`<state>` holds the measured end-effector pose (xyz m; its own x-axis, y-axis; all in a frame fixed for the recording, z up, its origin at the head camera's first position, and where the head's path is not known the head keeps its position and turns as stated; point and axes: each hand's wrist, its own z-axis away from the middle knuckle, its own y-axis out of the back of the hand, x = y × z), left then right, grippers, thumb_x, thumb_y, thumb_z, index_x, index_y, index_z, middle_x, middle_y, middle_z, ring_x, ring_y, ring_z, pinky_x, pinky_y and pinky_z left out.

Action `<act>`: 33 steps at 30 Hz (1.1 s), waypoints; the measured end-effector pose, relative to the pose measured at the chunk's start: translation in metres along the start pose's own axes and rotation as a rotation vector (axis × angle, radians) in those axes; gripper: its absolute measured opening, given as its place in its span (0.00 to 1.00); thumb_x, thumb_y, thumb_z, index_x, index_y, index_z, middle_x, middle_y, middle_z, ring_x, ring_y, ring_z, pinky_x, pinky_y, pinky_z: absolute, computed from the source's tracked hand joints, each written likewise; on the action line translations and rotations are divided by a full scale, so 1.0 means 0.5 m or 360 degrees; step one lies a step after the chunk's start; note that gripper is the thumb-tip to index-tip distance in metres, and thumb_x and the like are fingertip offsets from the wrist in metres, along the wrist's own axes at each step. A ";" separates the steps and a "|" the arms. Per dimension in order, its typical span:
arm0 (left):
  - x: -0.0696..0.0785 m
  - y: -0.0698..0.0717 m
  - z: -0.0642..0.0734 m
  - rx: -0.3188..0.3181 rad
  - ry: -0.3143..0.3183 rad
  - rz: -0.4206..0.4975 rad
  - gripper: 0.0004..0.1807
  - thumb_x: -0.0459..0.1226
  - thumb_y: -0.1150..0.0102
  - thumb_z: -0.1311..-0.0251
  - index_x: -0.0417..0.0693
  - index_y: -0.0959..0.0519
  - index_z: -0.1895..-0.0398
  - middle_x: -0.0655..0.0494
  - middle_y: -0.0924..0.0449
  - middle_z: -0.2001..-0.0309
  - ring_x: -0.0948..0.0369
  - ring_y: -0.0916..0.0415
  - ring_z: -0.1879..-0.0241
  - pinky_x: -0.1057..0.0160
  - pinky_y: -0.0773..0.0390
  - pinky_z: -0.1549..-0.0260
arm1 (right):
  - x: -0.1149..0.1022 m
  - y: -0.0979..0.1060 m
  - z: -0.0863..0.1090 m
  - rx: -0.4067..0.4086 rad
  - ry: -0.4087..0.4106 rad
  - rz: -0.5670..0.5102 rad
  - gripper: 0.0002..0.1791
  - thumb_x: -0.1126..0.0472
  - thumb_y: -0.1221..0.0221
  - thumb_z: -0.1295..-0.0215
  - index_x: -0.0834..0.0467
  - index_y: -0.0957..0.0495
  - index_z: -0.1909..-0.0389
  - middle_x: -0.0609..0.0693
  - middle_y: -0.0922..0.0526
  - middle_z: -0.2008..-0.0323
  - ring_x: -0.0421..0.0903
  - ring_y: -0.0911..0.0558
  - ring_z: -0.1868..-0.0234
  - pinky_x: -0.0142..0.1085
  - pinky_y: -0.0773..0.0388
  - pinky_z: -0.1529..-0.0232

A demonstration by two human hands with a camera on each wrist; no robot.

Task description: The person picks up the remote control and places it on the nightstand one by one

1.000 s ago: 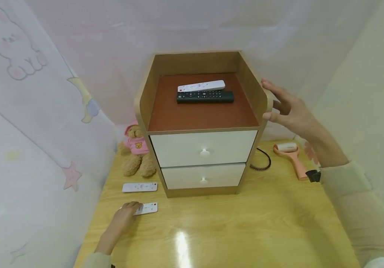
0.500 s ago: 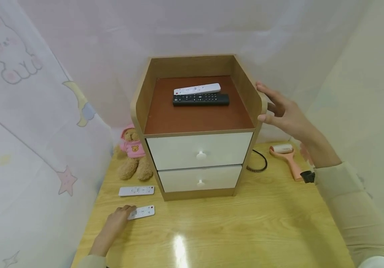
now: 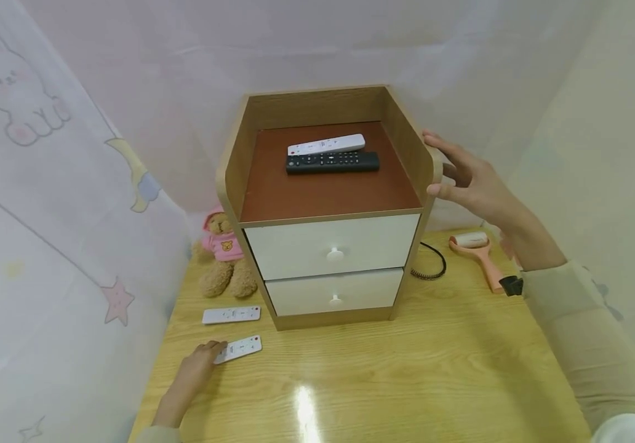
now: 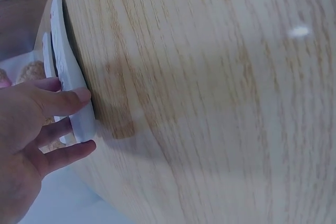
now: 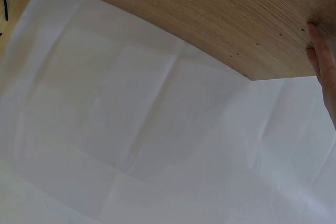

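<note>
In the head view, my left hand (image 3: 195, 366) is at the table's left front, holding the near-left end of a white remote control (image 3: 240, 349). The left wrist view shows my thumb on the front of this remote (image 4: 68, 61) and fingers around its lower end. A second white remote (image 3: 231, 315) lies just behind it. My right hand (image 3: 475, 184) rests its fingertips on the outer right side of a small wooden cabinet (image 3: 331, 322) with two white drawers. On the cabinet's brown top, another white remote (image 3: 328, 144) leans over a black remote (image 3: 333, 163).
A teddy bear (image 3: 226, 249) in a pink hoodie sits left of the cabinet. To the right lie a black coiled cord (image 3: 431, 275) and an orange-handled lint roller (image 3: 480, 258). Pale cloth walls (image 3: 317, 43) enclose the wooden table (image 3: 384, 381).
The white remote under my left hand has turned slightly, its right end angling farther back. My right hand stays at the cabinet side. The head view has shifted a little.
</note>
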<state>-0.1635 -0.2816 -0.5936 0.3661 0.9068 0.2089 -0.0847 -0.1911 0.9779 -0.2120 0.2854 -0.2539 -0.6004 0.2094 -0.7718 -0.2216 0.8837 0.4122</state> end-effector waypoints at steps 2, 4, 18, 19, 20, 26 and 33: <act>-0.003 -0.003 0.004 0.0032 -0.0002 0.0005 0.30 0.19 0.32 0.58 0.38 0.22 0.45 0.42 0.21 0.50 0.43 0.23 0.54 0.50 0.17 0.71 | -0.002 -0.002 -0.001 -0.0007 0.0012 -0.0008 0.40 0.80 0.45 0.38 0.60 0.46 0.26 0.53 0.51 0.24 0.49 0.38 0.30 0.26 0.30 0.42; -0.006 -0.005 0.007 0.0056 -0.0009 0.0003 0.31 0.19 0.31 0.59 0.38 0.22 0.46 0.42 0.21 0.49 0.44 0.22 0.54 0.51 0.17 0.71 | -0.001 -0.002 0.000 -0.0010 0.0023 -0.0016 0.40 0.81 0.46 0.39 0.61 0.46 0.26 0.54 0.51 0.24 0.49 0.39 0.29 0.26 0.30 0.42; 0.004 0.015 0.018 0.0264 0.0001 0.0071 0.33 0.21 0.30 0.58 0.40 0.23 0.42 0.43 0.22 0.46 0.44 0.24 0.51 0.47 0.18 0.72 | -0.004 -0.002 0.001 -0.0010 -0.0015 -0.0044 0.40 0.81 0.46 0.39 0.59 0.46 0.26 0.52 0.52 0.24 0.49 0.35 0.32 0.25 0.28 0.44; 0.004 0.017 0.018 0.0273 0.0005 0.0072 0.33 0.21 0.30 0.57 0.41 0.23 0.42 0.44 0.22 0.46 0.45 0.24 0.51 0.46 0.18 0.73 | -0.005 -0.002 0.001 -0.0009 -0.0023 -0.0034 0.40 0.81 0.46 0.39 0.59 0.46 0.26 0.52 0.52 0.24 0.49 0.35 0.32 0.25 0.28 0.44; 0.005 0.020 0.018 0.0281 0.0007 0.0076 0.33 0.21 0.31 0.57 0.41 0.23 0.42 0.44 0.22 0.46 0.45 0.24 0.51 0.45 0.18 0.73 | -0.006 -0.002 0.001 -0.0008 -0.0034 -0.0025 0.40 0.80 0.46 0.38 0.59 0.46 0.26 0.51 0.52 0.24 0.49 0.34 0.33 0.25 0.28 0.44; 0.009 0.039 0.020 0.0388 -0.0015 0.0123 0.33 0.20 0.32 0.57 0.41 0.23 0.42 0.41 0.23 0.46 0.41 0.25 0.49 0.42 0.19 0.71 | 0.013 0.005 0.002 -0.0010 -0.0073 -0.0009 0.42 0.80 0.45 0.38 0.55 0.46 0.25 0.48 0.51 0.24 0.49 0.34 0.33 0.26 0.26 0.46; 0.008 0.073 0.018 0.0592 -0.0094 0.0131 0.34 0.20 0.31 0.59 0.39 0.24 0.42 0.40 0.23 0.46 0.39 0.25 0.49 0.41 0.19 0.69 | 0.047 0.020 0.000 -0.0014 -0.0017 -0.0051 0.43 0.81 0.45 0.40 0.56 0.46 0.25 0.49 0.52 0.24 0.50 0.33 0.33 0.26 0.25 0.48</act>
<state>-0.1568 -0.2886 -0.5572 0.4261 0.8615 0.2761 0.2222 -0.3955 0.8912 -0.2283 0.2991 -0.2678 -0.5848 0.1857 -0.7896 -0.2471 0.8864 0.3915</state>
